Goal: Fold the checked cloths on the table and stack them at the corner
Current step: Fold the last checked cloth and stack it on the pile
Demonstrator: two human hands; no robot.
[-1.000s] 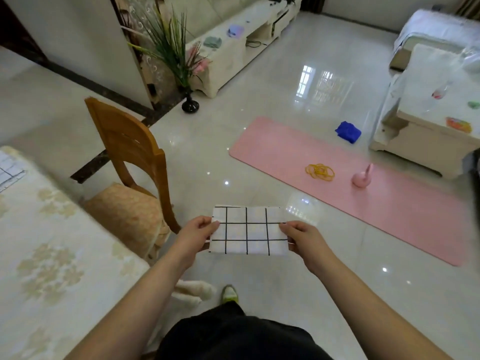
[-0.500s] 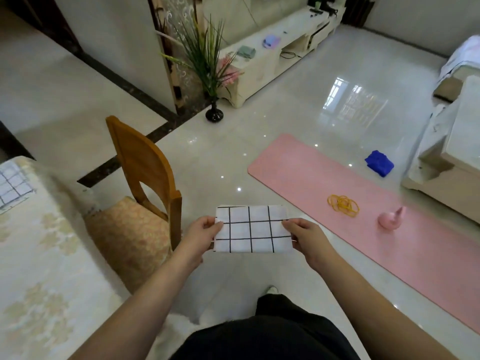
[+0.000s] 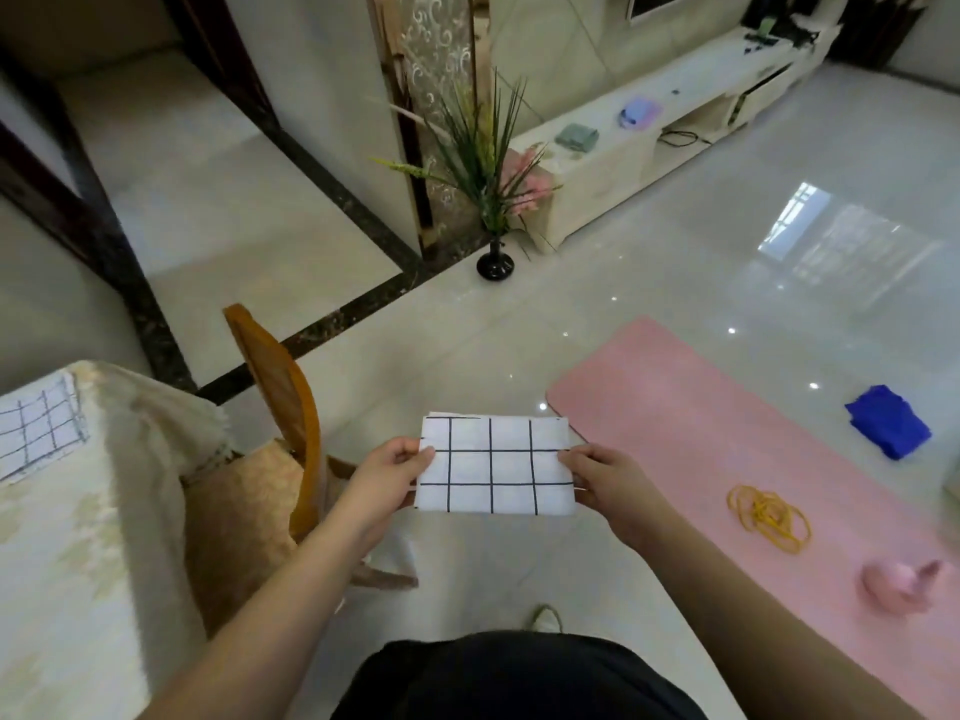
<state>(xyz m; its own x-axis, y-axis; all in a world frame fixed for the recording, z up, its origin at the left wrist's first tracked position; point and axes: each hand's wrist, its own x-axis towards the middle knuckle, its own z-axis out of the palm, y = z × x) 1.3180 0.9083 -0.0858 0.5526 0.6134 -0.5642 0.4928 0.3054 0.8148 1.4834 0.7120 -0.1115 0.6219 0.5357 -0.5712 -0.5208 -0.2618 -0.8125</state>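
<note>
The folded checked cloth (image 3: 496, 465) is held taut in mid-air over the floor, clear of the bench (image 3: 78, 537). The left hand (image 3: 387, 472) pinches its left edge and the right hand (image 3: 608, 485) pinches its right edge; both grips are closed on it. It appears folded but not yet stacked. A second checked cloth (image 3: 39, 433) lies at the bench corner. A wooden chair (image 3: 283, 402) stands beside the bench; a pink mat (image 3: 701, 407) lies on the glossy tiled floor.
</note>
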